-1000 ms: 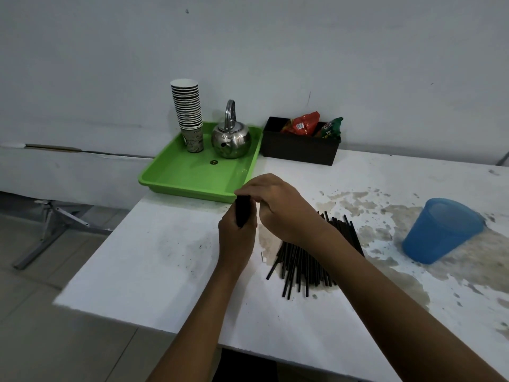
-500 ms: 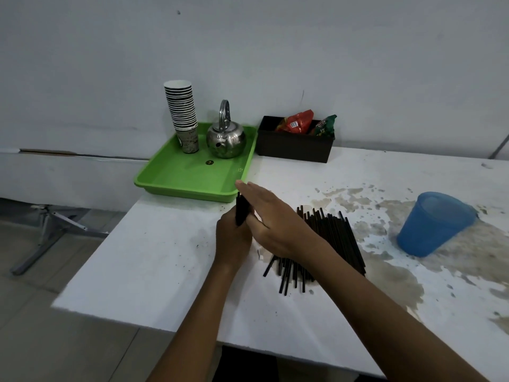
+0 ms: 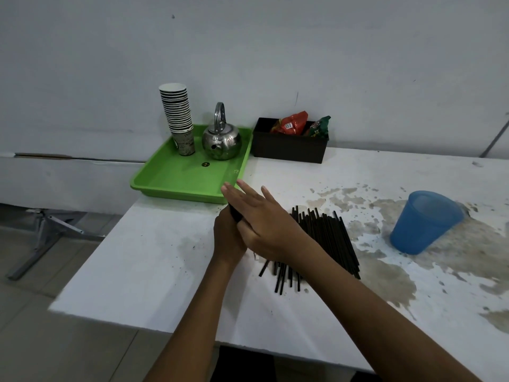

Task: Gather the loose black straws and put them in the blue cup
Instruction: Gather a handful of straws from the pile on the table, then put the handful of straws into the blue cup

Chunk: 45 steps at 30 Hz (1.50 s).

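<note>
Right hand (image 3: 264, 224) has flattened against straws (image 3: 234, 212) gripped upright in left hand (image 3: 227, 238).

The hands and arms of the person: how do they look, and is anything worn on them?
Both the left hand and the right hand are bare: no gloves, rings, watch or bracelet can be seen. Both forearms are also bare up to the bottom edge of the picture, with no sleeve in view. The fingernails look short and unpainted.
</note>
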Motion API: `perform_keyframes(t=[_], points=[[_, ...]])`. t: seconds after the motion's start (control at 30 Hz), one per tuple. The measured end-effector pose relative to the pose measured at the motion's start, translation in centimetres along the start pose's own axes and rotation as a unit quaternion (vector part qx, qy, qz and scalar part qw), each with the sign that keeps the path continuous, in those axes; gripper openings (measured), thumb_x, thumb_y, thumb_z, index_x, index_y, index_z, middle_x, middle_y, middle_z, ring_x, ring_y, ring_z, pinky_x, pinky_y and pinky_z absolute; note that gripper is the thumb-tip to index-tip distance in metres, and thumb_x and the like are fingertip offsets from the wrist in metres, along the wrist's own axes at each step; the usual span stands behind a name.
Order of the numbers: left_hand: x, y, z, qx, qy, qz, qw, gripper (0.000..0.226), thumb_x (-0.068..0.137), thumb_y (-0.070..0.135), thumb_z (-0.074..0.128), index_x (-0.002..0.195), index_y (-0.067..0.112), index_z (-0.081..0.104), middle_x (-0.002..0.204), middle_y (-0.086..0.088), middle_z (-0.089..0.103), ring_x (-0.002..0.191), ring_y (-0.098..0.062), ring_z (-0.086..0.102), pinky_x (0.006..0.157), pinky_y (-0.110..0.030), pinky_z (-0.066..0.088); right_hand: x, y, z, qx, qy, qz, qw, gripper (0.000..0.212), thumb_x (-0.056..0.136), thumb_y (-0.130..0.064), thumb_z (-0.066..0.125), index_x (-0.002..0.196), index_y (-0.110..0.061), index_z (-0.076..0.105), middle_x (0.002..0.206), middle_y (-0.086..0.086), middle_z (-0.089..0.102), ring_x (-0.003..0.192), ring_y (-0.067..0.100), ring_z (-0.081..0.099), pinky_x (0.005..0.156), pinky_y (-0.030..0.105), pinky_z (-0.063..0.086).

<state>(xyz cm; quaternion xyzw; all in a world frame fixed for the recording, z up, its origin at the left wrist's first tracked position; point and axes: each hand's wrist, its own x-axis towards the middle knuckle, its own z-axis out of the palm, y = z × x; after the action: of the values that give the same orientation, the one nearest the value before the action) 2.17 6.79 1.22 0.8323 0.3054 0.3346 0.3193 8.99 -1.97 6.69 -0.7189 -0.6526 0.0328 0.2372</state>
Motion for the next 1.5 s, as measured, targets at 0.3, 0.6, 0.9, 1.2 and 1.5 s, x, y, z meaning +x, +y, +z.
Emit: perform_keyframes(t=[0.3, 0.6, 0.9, 1.2, 1.5], points=[[-0.1, -1.2, 1.0, 0.071, -0.055, -0.008, 0.996, 0.031, 0.096, 0.012, 0.057, 0.124, -0.002, 0.059, 0.108, -0.02, 0.07, 0.097, -0.034, 0.065, 0.073, -0.022, 0.033, 0.0, 0.0, 0.0, 0.054, 0.004, 0.034, 0.998, 0.058, 0.096, -0.026, 0.032, 0.154, -0.025, 0.024, 0.161, -0.008, 0.022, 0.151, 0.01, 0.006, 0.123, 0.045, 0.01], [0.1, 0.9, 0.3, -0.141, -0.068, -0.092, 0.983, 0.04, 0.105, 0.045, 0.033, 0.103, 0.035, 0.071, 0.094, 0.014, 0.074, 0.092, -0.005, 0.067, 0.08, -0.031, 0.05, -4.6, 0.9, -1.3, 0.143, 0.209, 0.087, 0.964, 0.048, 0.097, -0.021, 0.053, 0.144, -0.02, 0.044, 0.147, -0.002, 0.046, 0.14, 0.011, 0.035, 0.113, 0.021, 0.029], [0.9, 7.5, 2.3, -0.268, -0.149, -0.085, 0.948, 0.043, 0.107, 0.04, 0.028, 0.118, 0.029, 0.068, 0.122, 0.004, 0.069, 0.123, -0.01, 0.056, 0.111, -0.032, 0.036, -15.7, 6.2, -3.0, -0.075, 0.549, 0.198, 0.809, 0.027, 0.073, -0.005, 0.079, 0.089, -0.005, 0.057, 0.087, 0.009, 0.058, 0.09, 0.016, 0.045, 0.081, 0.022, 0.031], [1.4, 15.1, 7.4, -0.316, -0.255, -0.09, 0.909, 0.05, 0.103, 0.057, 0.022, 0.13, 0.041, 0.061, 0.132, 0.011, 0.063, 0.121, -0.013, 0.055, 0.105, -0.039, 0.038, -20.7, 12.2, -3.8, 0.011, 0.554, 0.373, 0.744, 0.074, 0.063, -0.034, 0.089, 0.116, -0.006, 0.047, 0.117, 0.012, 0.043, 0.11, 0.024, 0.041, 0.093, 0.037, 0.041], [2.1, 22.4, 12.9, -0.342, -0.293, -0.056, 0.891, 0.059, 0.1, 0.062, 0.011, 0.136, 0.044, 0.055, 0.135, 0.009, 0.062, 0.12, -0.015, 0.055, 0.1, -0.039, 0.043, -20.2, 14.8, -3.2, 0.087, 0.44, 0.45, 0.772, 0.082, 0.071, -0.059, 0.075, 0.136, -0.022, 0.042, 0.133, 0.003, 0.05, 0.12, 0.019, 0.048, 0.096, 0.041, 0.049]])
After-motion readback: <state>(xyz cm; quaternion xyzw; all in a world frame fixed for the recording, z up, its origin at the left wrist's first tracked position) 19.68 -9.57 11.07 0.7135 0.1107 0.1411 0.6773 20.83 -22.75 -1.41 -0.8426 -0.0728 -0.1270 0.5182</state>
